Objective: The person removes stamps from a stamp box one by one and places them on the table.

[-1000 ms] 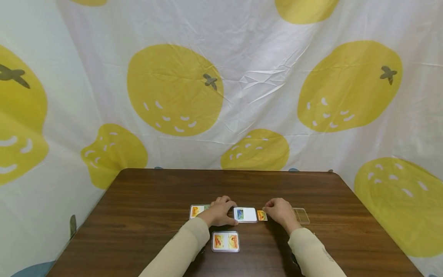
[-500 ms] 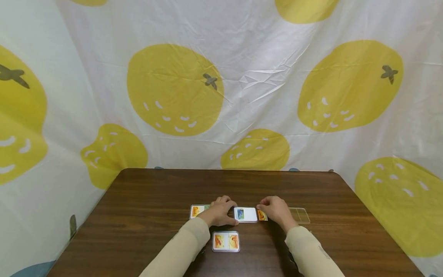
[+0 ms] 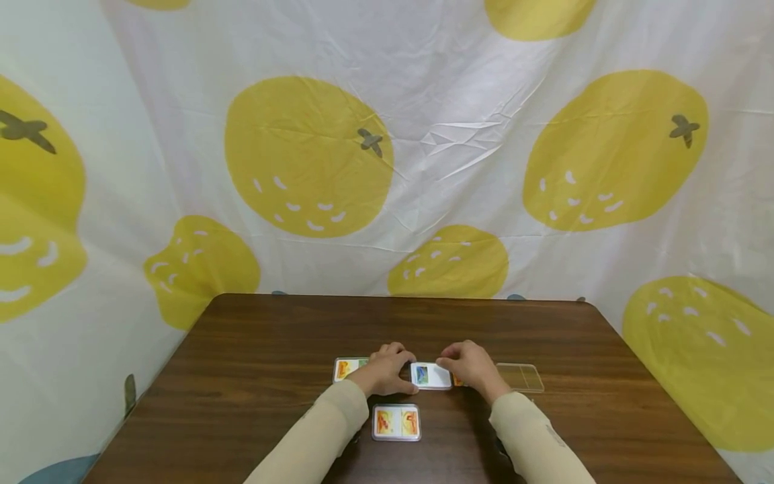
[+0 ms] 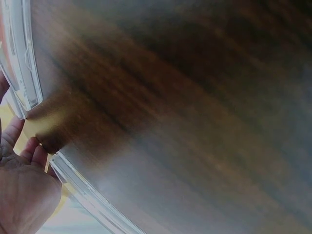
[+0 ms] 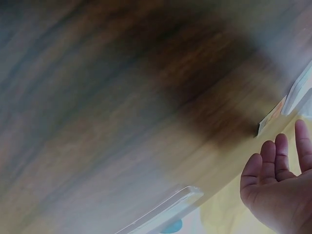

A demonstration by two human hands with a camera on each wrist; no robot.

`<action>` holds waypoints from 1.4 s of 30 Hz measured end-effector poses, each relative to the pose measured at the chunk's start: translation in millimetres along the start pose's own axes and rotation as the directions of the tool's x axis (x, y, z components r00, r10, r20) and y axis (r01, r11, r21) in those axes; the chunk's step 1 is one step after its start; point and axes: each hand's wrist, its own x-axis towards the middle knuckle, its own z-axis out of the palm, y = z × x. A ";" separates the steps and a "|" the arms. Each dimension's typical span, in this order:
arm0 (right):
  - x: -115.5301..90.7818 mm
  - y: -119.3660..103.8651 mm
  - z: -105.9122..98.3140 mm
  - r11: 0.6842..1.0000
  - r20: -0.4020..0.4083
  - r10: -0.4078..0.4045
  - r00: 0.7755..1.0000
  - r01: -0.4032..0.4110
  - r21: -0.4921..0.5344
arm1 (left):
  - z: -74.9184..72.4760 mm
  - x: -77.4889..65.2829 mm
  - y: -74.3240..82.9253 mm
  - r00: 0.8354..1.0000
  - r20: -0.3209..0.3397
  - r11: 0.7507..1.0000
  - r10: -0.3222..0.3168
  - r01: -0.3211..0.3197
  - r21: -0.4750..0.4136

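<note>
A clear case (image 3: pixel 431 376) with a blue-green picture on its left half and a white right half lies mid-table. My left hand (image 3: pixel 383 371) holds its left end, thumb at the near corner and fingertips at the far corner. My right hand (image 3: pixel 474 365) reaches in from the right, its fingertips at the far right corner of the case. In the right wrist view that hand's fingers look loosely bent, with nothing seen held in them; the thumb is hidden. Beside the case's right end sits a small orange card (image 3: pixel 458 380), partly covered by the right hand.
A clear, flat lid-like piece (image 3: pixel 521 378) lies right of the right hand. Nearer me is a case with two orange pictures (image 3: pixel 396 422). Another case (image 3: pixel 346 369) is partly hidden behind the left hand. A fruit-print curtain (image 3: pixel 308 269) hangs behind the brown table (image 3: pixel 254 417).
My right hand has moved left, from over the orange card to the clear case, uncovering more of the lid-like piece. My left hand has stayed at the case.
</note>
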 end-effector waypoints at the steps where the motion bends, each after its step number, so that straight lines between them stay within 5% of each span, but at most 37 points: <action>1: 0.5 -0.7 0.6 1.000 0.002 -0.006 1.000 0.006 -0.002 | 0.0 -0.2 0.1 1.000 -0.001 1.000 -0.001 0.001 -0.004; 14: 1.7 -12.1 9.2 0.999 0.023 -0.038 0.999 0.037 0.025 | -0.2 0.4 0.9 1.000 -0.008 1.000 0.004 -0.004 0.009; 20: 4.3 -12.8 13.8 0.996 -0.005 -0.087 0.996 0.087 -0.032 | -0.4 0.3 1.3 1.000 -0.003 1.000 -0.006 0.007 0.013; 30: 2.8 -18.0 17.1 0.992 0.040 -0.025 0.999 0.030 -0.119 | 0.1 -0.9 1.7 1.000 0.003 1.000 -0.009 0.009 0.002; 42: 3.3 -18.3 19.8 0.984 0.010 -0.068 0.998 0.069 -0.163 | 1.8 0.7 -1.4 1.000 -0.005 1.000 -0.005 0.005 0.007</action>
